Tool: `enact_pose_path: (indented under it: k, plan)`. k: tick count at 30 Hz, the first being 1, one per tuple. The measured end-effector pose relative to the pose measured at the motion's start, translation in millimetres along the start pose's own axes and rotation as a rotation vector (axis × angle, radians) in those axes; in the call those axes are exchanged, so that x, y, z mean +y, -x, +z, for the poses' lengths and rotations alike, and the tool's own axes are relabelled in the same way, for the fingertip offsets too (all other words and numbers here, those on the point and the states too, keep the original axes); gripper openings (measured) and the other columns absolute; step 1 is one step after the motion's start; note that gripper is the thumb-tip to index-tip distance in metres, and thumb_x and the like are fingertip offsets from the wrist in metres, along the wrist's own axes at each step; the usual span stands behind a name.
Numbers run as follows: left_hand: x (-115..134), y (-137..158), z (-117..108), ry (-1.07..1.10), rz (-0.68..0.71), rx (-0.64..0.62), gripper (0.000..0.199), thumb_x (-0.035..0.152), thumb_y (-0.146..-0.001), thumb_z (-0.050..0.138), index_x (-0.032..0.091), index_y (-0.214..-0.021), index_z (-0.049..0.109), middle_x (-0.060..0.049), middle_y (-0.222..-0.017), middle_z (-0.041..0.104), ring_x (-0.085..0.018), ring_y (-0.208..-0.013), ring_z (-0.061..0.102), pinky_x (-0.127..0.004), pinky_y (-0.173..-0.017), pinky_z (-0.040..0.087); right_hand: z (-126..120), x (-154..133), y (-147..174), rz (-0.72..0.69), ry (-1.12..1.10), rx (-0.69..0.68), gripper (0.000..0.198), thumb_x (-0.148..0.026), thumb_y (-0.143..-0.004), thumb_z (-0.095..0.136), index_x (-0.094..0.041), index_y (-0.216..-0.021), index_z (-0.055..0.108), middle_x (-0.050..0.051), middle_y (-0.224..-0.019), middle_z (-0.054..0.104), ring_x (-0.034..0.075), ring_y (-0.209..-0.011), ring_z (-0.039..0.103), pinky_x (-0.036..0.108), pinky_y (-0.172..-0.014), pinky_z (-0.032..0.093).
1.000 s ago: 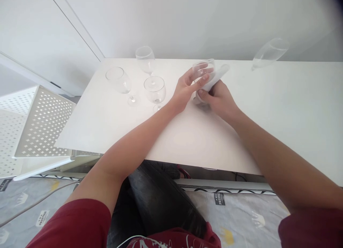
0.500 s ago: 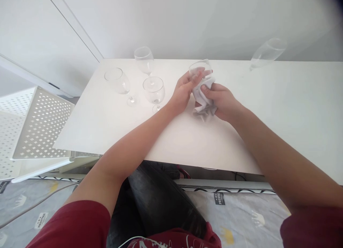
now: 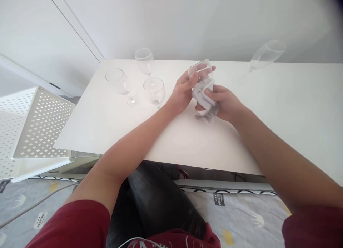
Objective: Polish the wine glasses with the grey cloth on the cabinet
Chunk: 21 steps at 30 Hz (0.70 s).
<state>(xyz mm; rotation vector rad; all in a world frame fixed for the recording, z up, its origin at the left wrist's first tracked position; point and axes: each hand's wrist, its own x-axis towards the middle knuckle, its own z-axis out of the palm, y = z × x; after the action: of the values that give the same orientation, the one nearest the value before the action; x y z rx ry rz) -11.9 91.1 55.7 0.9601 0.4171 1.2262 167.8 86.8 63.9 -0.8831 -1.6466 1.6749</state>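
My left hand point(image 3: 184, 87) is closed round the bowl of a clear drinking glass point(image 3: 201, 67), tilted above the table, its fingers showing through the glass. Bunched in my right hand point(image 3: 223, 99) is a white cloth point(image 3: 205, 98), pressed round the lower part of that glass, so its stem and foot are hidden. To the left of my hands stand three stemmed glasses: a round-bowled one point(image 3: 154, 90) nearest, a wine glass point(image 3: 144, 60) behind it, and another wine glass point(image 3: 118, 80) farther left.
A tall, slim glass point(image 3: 268, 55) stands at the back right of the white table point(image 3: 166, 140), near the wall. Left of the table is a white perforated metal shelf point(image 3: 44, 124). A cable point(image 3: 40, 205) crosses the patterned fabric below.
My right hand and the cloth have shifted slightly down and to the right along the glass. My left thumb has moved down and left on the bowl.
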Motion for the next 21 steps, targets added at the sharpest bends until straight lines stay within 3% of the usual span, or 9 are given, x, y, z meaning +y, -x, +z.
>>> enact_pose_path:
  k: [2,3,7,9,11,14,17,18,21]
  plan:
    - [1.2,0.3,0.4,0.037,-0.037,-0.036,0.028,0.035,-0.108,0.049,0.033,-0.122,0.074,-0.003,-0.146,0.072,-0.033,-0.149,0.055,-0.052,-0.132,0.038,-2.1,-2.9,2.4,0.032,-0.049,-0.104,0.056,-0.077,-0.085,0.077,-0.024,-0.088,0.06,0.005,-0.074,0.061,0.026,-0.066,0.062,0.045,-0.062,0.058]
    - [0.7,0.2,0.4,0.045,-0.014,-0.041,0.029,0.032,-0.108,0.049,0.032,-0.123,0.073,-0.002,-0.145,0.073,-0.032,-0.151,0.054,-0.051,-0.133,0.038,-2.1,-2.1,1.6,0.009,0.014,-0.063,0.055,-0.076,-0.084,0.079,-0.023,-0.089,0.061,0.006,-0.076,0.062,0.026,-0.068,0.063,0.044,-0.062,0.057]
    - [-5.7,-1.8,-3.2,-0.042,0.165,0.001,0.028,0.025,-0.108,0.052,0.028,-0.131,0.067,0.005,-0.136,0.073,-0.025,-0.159,0.046,-0.049,-0.133,0.036,3.8,8.4,-7.2,-0.107,0.456,0.37,0.043,-0.056,-0.086,0.085,-0.024,-0.096,0.059,0.006,-0.083,0.065,0.028,-0.073,0.063,0.041,-0.063,0.053]
    - [-8.0,-3.1,-6.7,-0.103,0.169,0.02,0.028,0.035,-0.106,0.06,0.027,-0.133,0.065,0.003,-0.138,0.071,-0.028,-0.156,0.051,-0.05,-0.13,0.04,7.2,10.0,-8.5,-0.107,0.501,0.412,0.04,-0.052,-0.088,0.083,-0.024,-0.098,0.057,0.006,-0.082,0.065,0.028,-0.071,0.063,0.041,-0.062,0.052]
    - [-8.4,-4.1,-10.2,-0.136,0.121,0.026,0.033,0.048,-0.103,0.065,0.028,-0.13,0.067,-0.001,-0.141,0.071,-0.03,-0.145,0.06,-0.05,-0.123,0.046,8.7,6.0,-5.7,-0.098,0.376,0.334,0.04,-0.054,-0.088,0.083,-0.024,-0.096,0.057,0.006,-0.08,0.063,0.027,-0.07,0.063,0.041,-0.061,0.053]
    - [-7.1,-4.7,-13.3,-0.102,0.059,-0.042,0.035,0.056,-0.103,0.059,0.031,-0.124,0.07,-0.004,-0.141,0.072,-0.03,-0.13,0.067,-0.05,-0.117,0.05,7.5,-4.4,1.9,-0.01,0.055,0.093,0.049,-0.067,-0.088,0.078,-0.024,-0.085,0.056,0.005,-0.073,0.058,0.026,-0.064,0.059,0.044,-0.06,0.055]
    - [-6.3,-4.7,-13.4,-0.072,0.069,-0.135,0.039,0.057,-0.104,0.054,0.031,-0.128,0.071,-0.006,-0.144,0.072,-0.031,-0.132,0.065,-0.049,-0.117,0.05,6.5,-7.4,4.3,0.066,-0.057,-0.077,0.054,-0.074,-0.086,0.075,-0.023,-0.082,0.057,0.006,-0.073,0.058,0.026,-0.064,0.059,0.046,-0.062,0.057]
    - [-6.5,-4.7,-13.0,-0.083,0.093,-0.129,0.038,0.055,-0.104,0.056,0.03,-0.129,0.07,-0.006,-0.144,0.071,-0.031,-0.136,0.063,-0.049,-0.117,0.05,7.1,-5.5,3.0,0.045,0.003,-0.033,0.053,-0.072,-0.086,0.078,-0.023,-0.084,0.058,0.006,-0.076,0.061,0.026,-0.066,0.061,0.045,-0.063,0.058]
    - [-8.5,-5.3,-12.4,-0.127,0.172,-0.045,0.032,0.046,-0.101,0.068,0.029,-0.129,0.068,-0.001,-0.14,0.071,-0.028,-0.145,0.059,-0.045,-0.118,0.05,10.6,5.7,-3.9,-0.07,0.316,0.294,0.043,-0.057,-0.087,0.085,-0.022,-0.092,0.061,0.006,-0.079,0.065,0.025,-0.07,0.062,0.039,-0.064,0.056]
